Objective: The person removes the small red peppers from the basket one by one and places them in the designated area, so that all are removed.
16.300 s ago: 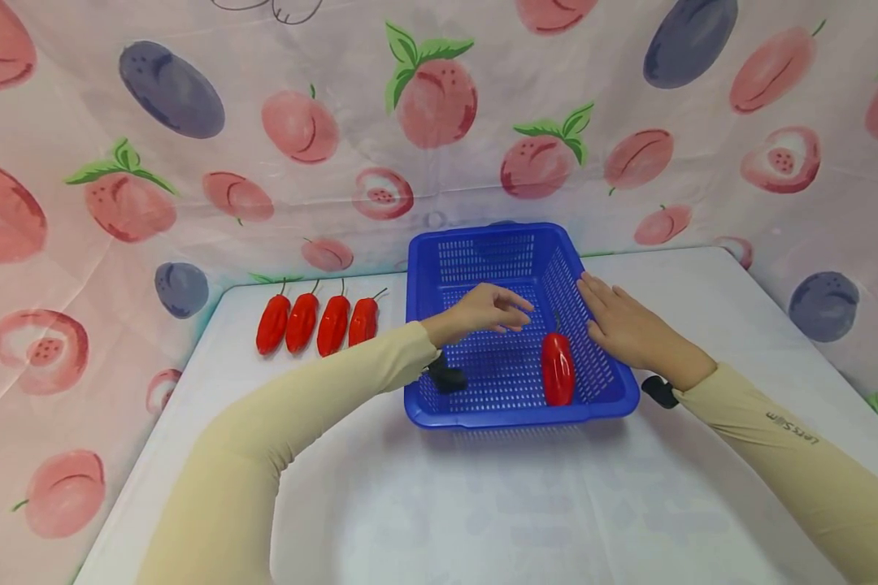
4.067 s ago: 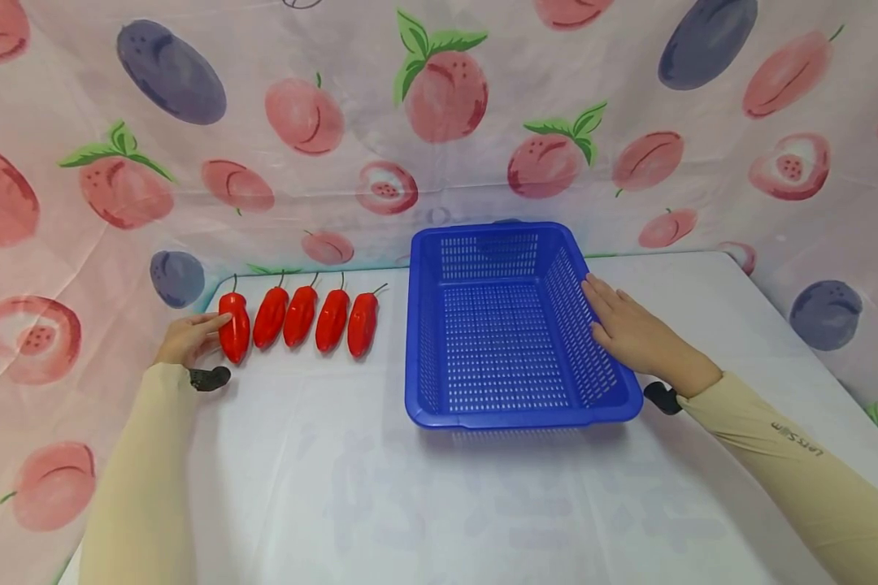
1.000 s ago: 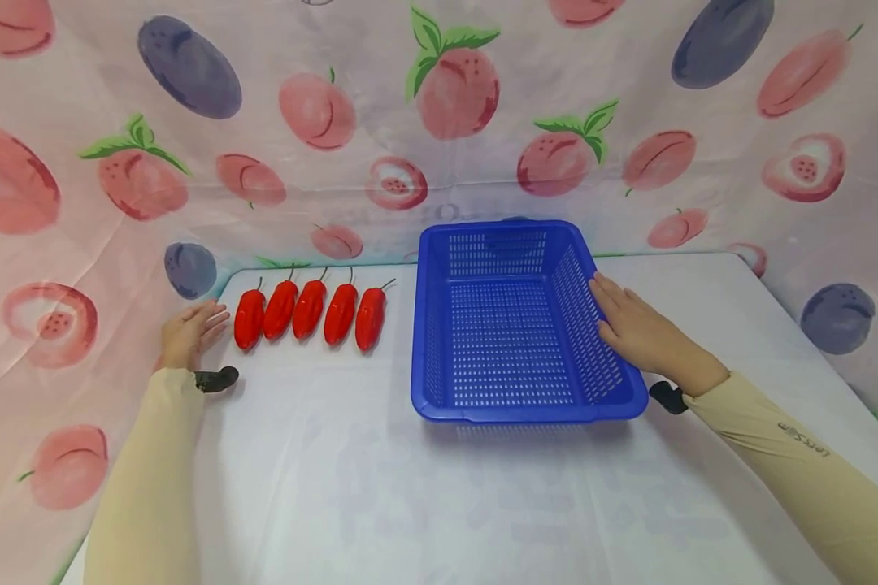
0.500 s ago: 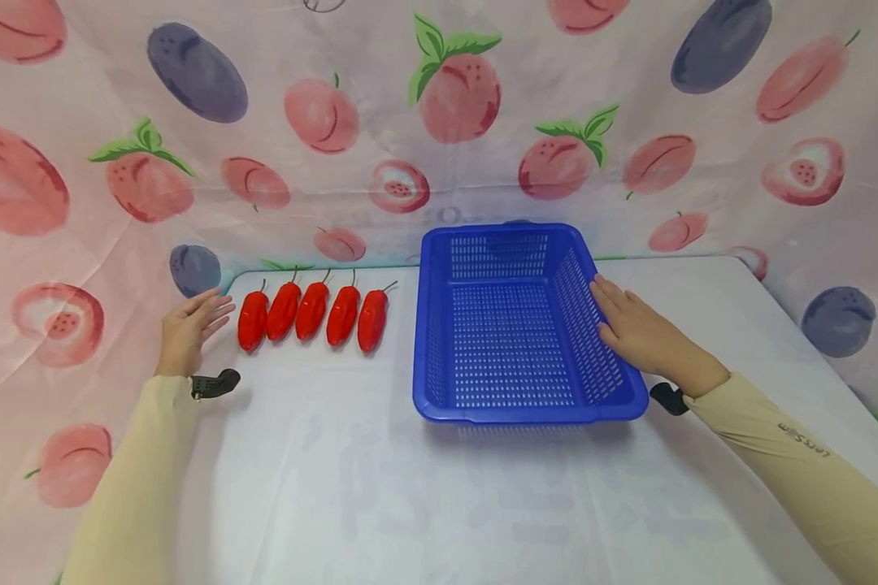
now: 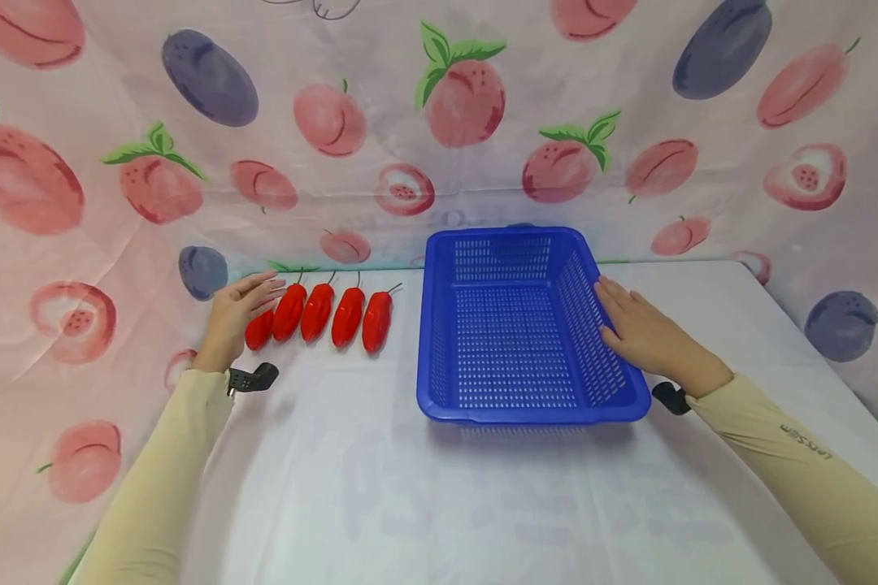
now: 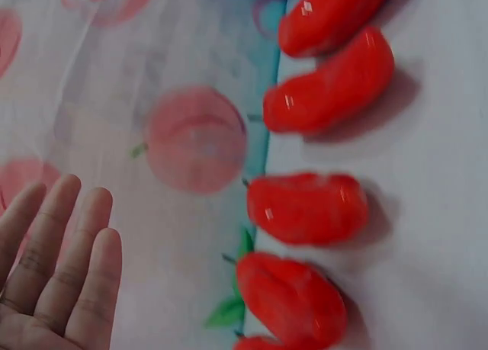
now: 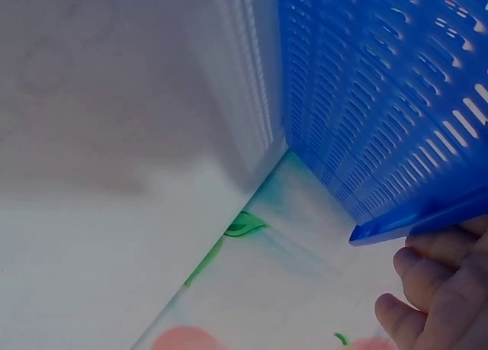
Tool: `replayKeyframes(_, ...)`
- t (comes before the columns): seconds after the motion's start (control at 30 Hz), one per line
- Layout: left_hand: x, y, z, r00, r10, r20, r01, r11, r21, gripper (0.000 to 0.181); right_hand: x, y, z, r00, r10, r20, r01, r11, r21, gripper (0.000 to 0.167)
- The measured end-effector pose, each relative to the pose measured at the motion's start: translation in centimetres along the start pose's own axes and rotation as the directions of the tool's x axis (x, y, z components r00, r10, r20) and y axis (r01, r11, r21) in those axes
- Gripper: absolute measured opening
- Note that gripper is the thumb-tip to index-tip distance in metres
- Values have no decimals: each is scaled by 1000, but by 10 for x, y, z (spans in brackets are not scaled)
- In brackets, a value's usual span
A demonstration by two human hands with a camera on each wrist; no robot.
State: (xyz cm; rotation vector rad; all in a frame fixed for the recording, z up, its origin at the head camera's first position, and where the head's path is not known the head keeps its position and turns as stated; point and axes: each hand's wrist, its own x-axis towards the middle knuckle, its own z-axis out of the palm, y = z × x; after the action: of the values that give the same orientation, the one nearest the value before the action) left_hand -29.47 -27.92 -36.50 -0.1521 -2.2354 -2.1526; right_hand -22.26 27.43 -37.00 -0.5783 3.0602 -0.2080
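Observation:
Several red peppers (image 5: pixel 347 317) with thin stems lie side by side in a row at the back left of the white table. Over the left end of that row is my left hand (image 5: pixel 237 317), fingers extended and holding nothing; it partly hides the leftmost pepper (image 5: pixel 259 331). In the left wrist view those fingers (image 6: pixel 57 266) are apart from the peppers (image 6: pixel 305 209). A blue perforated plastic basket (image 5: pixel 534 414) with nothing inside stands to the right of the row. My right hand (image 5: pixel 647 337) rests with straight fingers on its right rim, and its fingertips (image 7: pixel 427 277) touch the rim.
A fruit-printed cloth (image 5: pixel 402 106) hangs behind the white table (image 5: pixel 380 487) and along its left and right sides. Each wrist carries a small black device (image 5: pixel 254 379).
A pepper in the basket 16.3 s ago is gone from it. The left hand gripped the leftmost pepper 4.1 s ago, let go, and has now moved right over it. The right hand stays put.

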Motion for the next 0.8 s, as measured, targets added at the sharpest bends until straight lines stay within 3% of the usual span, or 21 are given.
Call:
replayKeyframes(0.13,0,8,21,999,21,32,-27,983,181,48,2,2,-1,1000,-2,0,2,1000,-1,65)
replayKeyframes(0.23,-1,15,38,997,49,63,-64,964,259,48,3,5,-1,1000,-4,-7,4,1000,1,66)
replayKeyframes(0.33,-2,19,53,994,58,89,-81,956,281,48,3,6,-2,1000,-2,-17,2,1000,1,67)
replayKeyframes(0.6,-4,30,86,988,58,146,-93,964,247,45,4,6,-3,1000,3,-18,-4,1000,-6,67)
replayKeyframes(0.8,-2,35,107,985,79,154,-126,937,326,42,2,6,-8,1000,11,-8,-11,1000,-3,70)
